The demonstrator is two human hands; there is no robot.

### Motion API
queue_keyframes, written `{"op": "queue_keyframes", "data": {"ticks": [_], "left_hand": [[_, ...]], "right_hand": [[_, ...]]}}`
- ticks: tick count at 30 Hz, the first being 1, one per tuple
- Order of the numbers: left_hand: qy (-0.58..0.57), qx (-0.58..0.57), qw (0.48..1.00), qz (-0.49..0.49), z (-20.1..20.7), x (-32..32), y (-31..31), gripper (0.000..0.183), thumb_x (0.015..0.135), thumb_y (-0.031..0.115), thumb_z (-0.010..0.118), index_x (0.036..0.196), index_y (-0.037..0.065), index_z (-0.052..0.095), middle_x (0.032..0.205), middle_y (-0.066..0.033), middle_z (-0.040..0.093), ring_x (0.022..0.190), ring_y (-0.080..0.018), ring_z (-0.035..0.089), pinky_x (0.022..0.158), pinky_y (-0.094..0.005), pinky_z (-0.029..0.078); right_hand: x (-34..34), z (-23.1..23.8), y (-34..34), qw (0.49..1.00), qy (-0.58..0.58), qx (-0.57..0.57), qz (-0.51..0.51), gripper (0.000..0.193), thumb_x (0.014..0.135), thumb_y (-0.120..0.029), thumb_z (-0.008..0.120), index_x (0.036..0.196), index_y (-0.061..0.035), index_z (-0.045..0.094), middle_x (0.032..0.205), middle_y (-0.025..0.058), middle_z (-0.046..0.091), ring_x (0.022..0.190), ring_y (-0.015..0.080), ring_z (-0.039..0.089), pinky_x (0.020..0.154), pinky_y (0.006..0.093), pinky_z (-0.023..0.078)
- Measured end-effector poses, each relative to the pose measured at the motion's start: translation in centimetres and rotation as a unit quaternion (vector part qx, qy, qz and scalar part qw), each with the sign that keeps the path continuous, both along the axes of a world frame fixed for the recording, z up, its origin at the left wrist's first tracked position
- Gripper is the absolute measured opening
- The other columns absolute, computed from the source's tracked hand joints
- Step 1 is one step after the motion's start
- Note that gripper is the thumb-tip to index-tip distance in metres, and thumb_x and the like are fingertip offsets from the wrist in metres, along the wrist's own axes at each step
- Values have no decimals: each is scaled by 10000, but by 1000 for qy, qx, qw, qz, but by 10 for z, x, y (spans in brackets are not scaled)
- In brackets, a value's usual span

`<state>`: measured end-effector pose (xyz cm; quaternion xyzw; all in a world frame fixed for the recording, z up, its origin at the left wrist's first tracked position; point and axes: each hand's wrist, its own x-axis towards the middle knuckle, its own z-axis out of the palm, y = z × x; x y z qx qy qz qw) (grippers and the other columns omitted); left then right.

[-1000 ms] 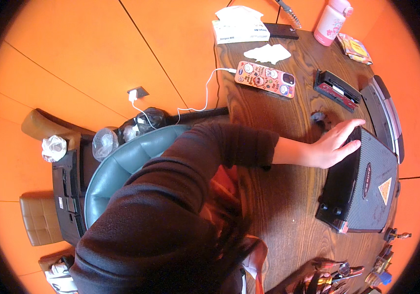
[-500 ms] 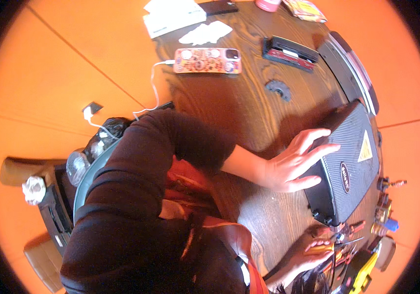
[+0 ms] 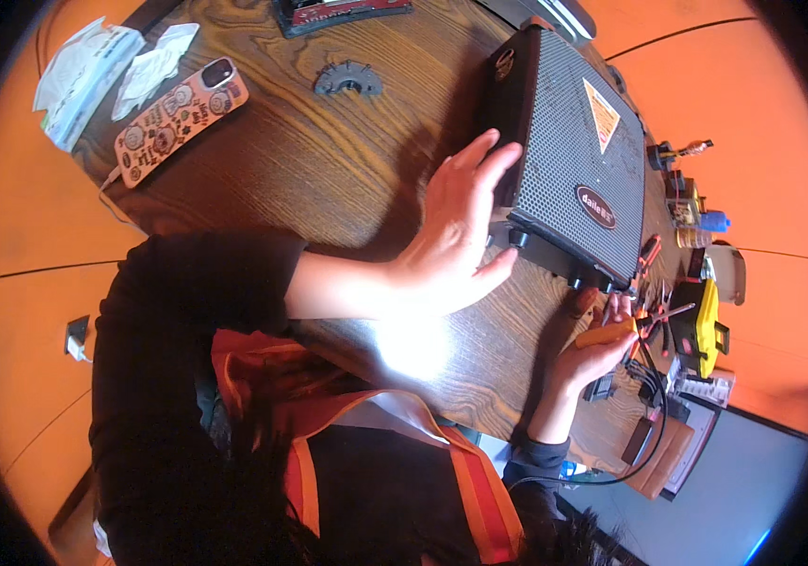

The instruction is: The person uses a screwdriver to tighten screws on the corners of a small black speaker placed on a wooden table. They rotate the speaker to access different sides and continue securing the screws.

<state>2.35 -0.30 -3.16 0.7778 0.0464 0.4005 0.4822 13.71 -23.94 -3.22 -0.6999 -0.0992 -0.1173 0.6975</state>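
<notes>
A black speaker box (image 3: 560, 132) with a mesh grille, an oval badge and a triangular sticker lies tilted on the brown wooden table (image 3: 319, 179). Small black knobs (image 3: 518, 239) stick out along its near side. My left hand (image 3: 446, 226) is spread against the speaker's left edge, fingers apart and holding nothing. Below the speaker's near right corner, my right hand (image 3: 602, 344) is wrapped round the orange-yellow handle of a screwdriver (image 3: 609, 334). The metal shaft points right, away from the speaker.
A curved dark piece (image 3: 347, 79) lies beyond my left hand. A phone (image 3: 178, 118) in a patterned case, tissues (image 3: 154, 71) and a tissue pack (image 3: 91, 80) sit far left. Pliers (image 3: 649, 250), a black cable (image 3: 657, 429) and a yellow-black toolbox (image 3: 706, 325) are at the right.
The view has turned, so the table and speaker appear shifted leftward and upward. My left hand stays at the speaker's edge; my right hand still holds the screwdriver.
</notes>
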Motion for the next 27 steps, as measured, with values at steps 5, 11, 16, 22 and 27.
{"op": "queue_keyframes", "data": {"ticks": [5, 11, 16, 22, 27], "left_hand": [[25, -36, 999, -1, -1, -5, -3, 906, 689, 93, 666, 1407, 15, 120, 1431, -204, 164, 1317, -373, 190, 1080, -452, 158], [5, -57, 998, -6, -4, -3, -11, 917, 666, 66, 670, 1408, 36, 132, 1403, -228, 204, 1293, -398, 226, 1065, -457, 193], [5, -58, 998, -25, -8, -2, -11, 927, 677, 67, 671, 1415, 37, 110, 1410, -233, 182, 1295, -404, 216, 1061, -467, 196], [35, -71, 995, -63, 2, -6, -9, 899, 723, 59, 632, 1418, 33, 63, 1430, -232, 120, 1321, -401, 150, 1077, -474, 160], [35, -61, 996, -54, -3, -5, -10, 887, 732, 56, 624, 1413, 24, 56, 1431, -230, 119, 1328, -395, 141, 1086, -470, 136]], "right_hand": [[1, -6, 3, 999, 12, 34, 40, 553, 964, -455, 309, 1185, 29, 460, 1097, 142, 543, 1041, 227, 524, 873, 359, 418], [2, -12, 3, 996, 34, 54, 60, 529, 970, -445, 286, 1137, 14, 489, 1013, 108, 542, 953, 242, 530, 890, 368, 396], [1, -11, 0, 997, 38, 38, 48, 506, 978, -417, 244, 1162, -10, 481, 1060, 126, 564, 1011, 258, 548, 917, 381, 405], [1, -11, 3, 998, 37, 26, 53, 548, 977, -438, 243, 1149, 21, 487, 1032, 141, 581, 974, 256, 567, 915, 385, 397], [0, -14, 1, 997, 35, 36, 54, 548, 975, -447, 254, 1150, 15, 491, 1046, 130, 573, 965, 242, 570, 901, 376, 409]]}}
